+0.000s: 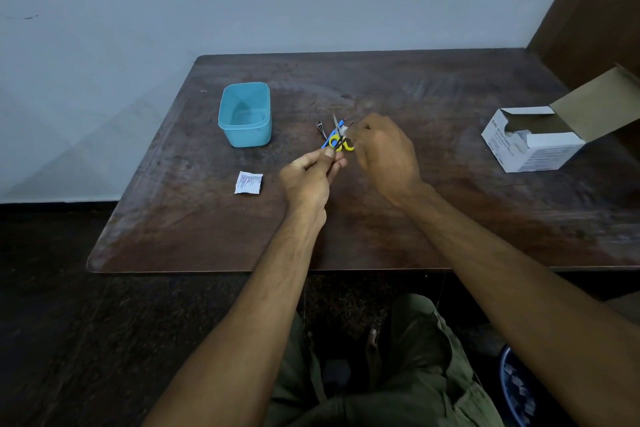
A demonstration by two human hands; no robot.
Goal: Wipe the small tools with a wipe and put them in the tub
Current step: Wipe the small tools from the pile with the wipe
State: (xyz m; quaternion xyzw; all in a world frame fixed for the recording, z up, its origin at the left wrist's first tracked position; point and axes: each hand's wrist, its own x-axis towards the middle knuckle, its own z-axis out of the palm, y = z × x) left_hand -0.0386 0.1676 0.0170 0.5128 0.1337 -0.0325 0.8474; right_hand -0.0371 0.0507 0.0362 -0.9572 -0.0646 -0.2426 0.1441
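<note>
Knees in olive trousers (pixel 398 374) sit closest, under the table edge at 6 o'clock. Left hand (pixel 311 173) is pinched closed on the yellow-handled scissors (pixel 341 142), thumb and fingers at the handle end, blades aimed to 12. Right hand (pixel 384 149) curls over the blades w/ a bit of white at the fingertips, probably the wipe; can't tell how tight that grip is.

Other small tools lie just beyond the hands: a blue-handled one (pixel 329 139) and a dark metal piece, maybe tweezers (pixel 320 128), approx 11 o'clock.

Progress, my read: early. Blue tub (pixel 245 114) at 10 o'clock looks empty, so nothing's in yet; scissors being wiped, two+ tools left. Torn sachet (pixel 248 182) lies at 9 o'clock of the left hand. Open wipe box (pixel 535 142) at 3 o'clock.

Surface: dark, worn wooden table (pixel 450 218), scuffed. Room: plain pale wall behind, dark floor, dim light.
</note>
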